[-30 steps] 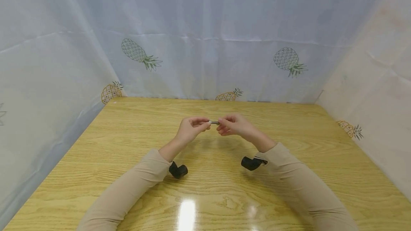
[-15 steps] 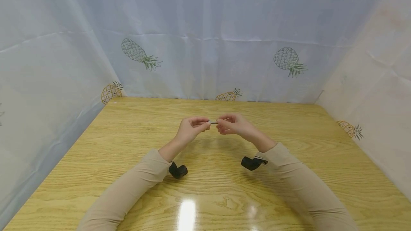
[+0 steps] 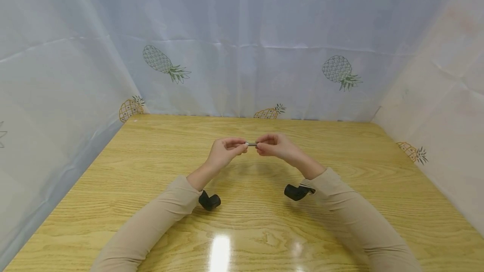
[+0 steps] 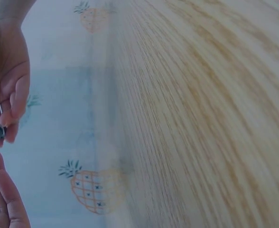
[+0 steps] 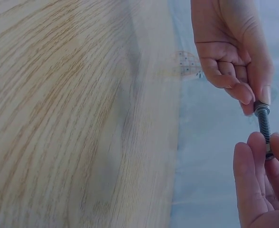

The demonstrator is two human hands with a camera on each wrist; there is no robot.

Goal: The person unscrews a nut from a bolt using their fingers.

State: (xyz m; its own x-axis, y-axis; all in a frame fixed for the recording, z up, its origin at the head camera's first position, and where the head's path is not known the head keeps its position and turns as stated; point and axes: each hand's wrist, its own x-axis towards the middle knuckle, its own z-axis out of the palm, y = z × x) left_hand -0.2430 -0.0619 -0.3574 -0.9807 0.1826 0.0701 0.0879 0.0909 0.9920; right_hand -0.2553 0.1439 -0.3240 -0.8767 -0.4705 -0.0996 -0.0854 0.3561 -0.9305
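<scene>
Above the table, a silver threaded bolt (image 5: 264, 124) spans the gap between both hands, lying level in the head view. My left hand (image 3: 224, 153) pinches the bolt at its left end, where a wider collar-like part shows in the right wrist view. The right hand (image 3: 279, 147) has thumb and fingertips around the opposite end, on what looks like a nut (image 5: 268, 149). In the left wrist view a ring-like piece (image 4: 1, 128) sits on the bolt by the right fingers, with a thin tip past it. Fingertips partly hide both ends.
A wood-grain table (image 3: 242, 230) extends beneath the hands. White curtains with pineapple prints (image 3: 242, 70) enclose its back and sides. Black wrist-worn devices (image 3: 298, 192) protrude under both sleeves.
The right thumb and fingers shift slightly around the bolt's right end: leftward along it first, then a little back. The left hand and both forearms stay in place.
</scene>
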